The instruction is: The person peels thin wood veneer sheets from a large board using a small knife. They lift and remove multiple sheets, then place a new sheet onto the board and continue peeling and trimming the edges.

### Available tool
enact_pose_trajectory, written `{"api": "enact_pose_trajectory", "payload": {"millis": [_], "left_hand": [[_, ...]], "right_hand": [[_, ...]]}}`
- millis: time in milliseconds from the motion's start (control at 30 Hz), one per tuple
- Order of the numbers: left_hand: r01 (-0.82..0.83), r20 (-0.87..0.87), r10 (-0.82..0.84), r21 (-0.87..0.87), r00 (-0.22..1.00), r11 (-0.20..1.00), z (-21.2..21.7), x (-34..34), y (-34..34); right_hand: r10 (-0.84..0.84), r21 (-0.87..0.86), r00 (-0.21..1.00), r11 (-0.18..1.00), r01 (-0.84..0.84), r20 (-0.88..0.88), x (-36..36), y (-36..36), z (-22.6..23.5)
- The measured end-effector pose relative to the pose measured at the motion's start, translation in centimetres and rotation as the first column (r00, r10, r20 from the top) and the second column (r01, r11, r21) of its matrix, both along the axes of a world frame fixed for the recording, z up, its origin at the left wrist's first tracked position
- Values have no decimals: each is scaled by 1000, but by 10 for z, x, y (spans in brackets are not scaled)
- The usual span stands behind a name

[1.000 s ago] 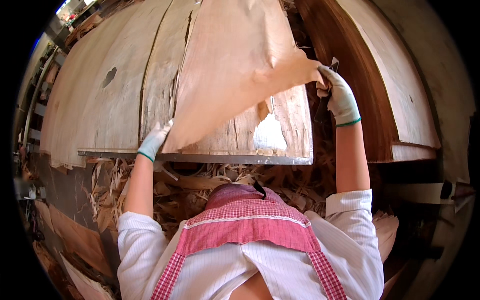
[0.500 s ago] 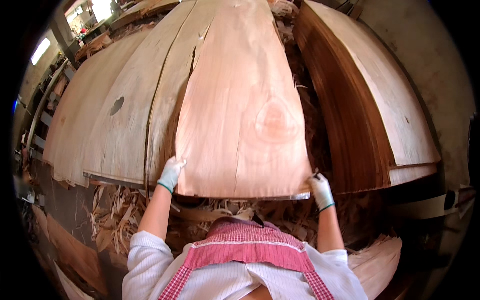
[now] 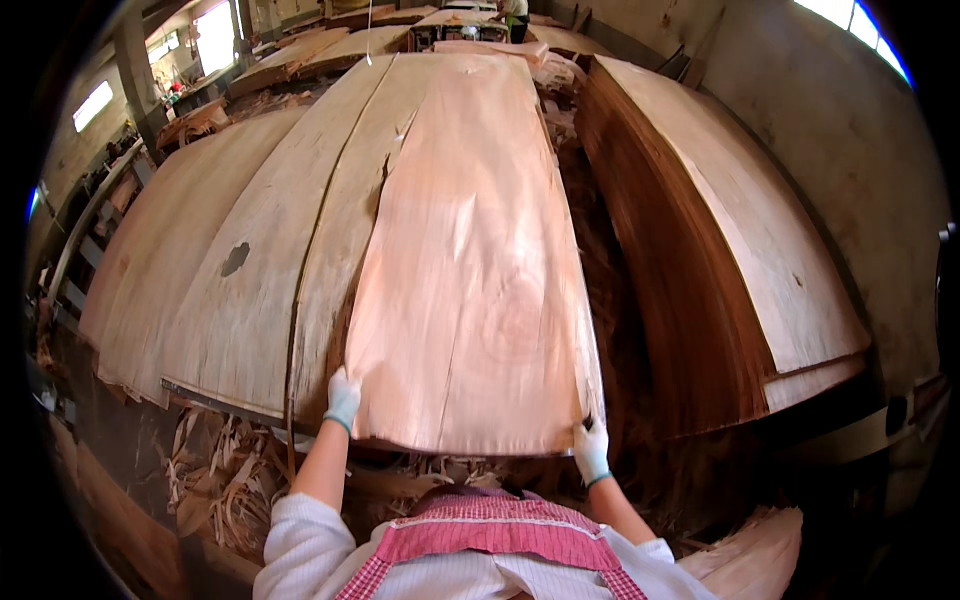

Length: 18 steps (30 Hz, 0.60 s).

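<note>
A long thin sheet of pale pinkish wood veneer (image 3: 470, 270) lies flat on top of a wide stack of veneer sheets (image 3: 230, 290), stretching away from me. My left hand (image 3: 343, 398), in a light glove, grips the sheet's near left corner. My right hand (image 3: 592, 450), gloved too, grips its near right corner. The sheet's near edge hangs slightly over the stack's front edge.
A tall stack of veneer (image 3: 730, 260) with dark brown edges stands to the right, against a grey wall (image 3: 860, 130). Veneer scraps and shavings (image 3: 220, 470) litter the floor below the stack's front. More stacks (image 3: 300, 50) sit farther back. A loose sheet (image 3: 750, 555) lies at lower right.
A second ago I held the sheet raised and curled in the air; it has come down and now lies spread flat on the stack, with both hands lowered to its near corners.
</note>
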<state>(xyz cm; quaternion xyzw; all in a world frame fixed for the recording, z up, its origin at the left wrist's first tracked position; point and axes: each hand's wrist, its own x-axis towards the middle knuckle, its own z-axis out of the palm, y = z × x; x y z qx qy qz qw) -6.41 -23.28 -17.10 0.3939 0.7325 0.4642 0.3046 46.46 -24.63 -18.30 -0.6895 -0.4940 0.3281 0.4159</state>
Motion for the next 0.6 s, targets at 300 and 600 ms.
{"api": "enact_pose_trajectory", "payload": {"millis": [300,600], "left_hand": [[-50,-2,50,29,999,998,19,-4,-8],[-67,166,59,40,984,997,4,-4,-5]], "right_hand": [[45,-76,998,996,-42,39,-38,-18,42],[8,-87,999,996,-5,37,-29,-1,24]]}}
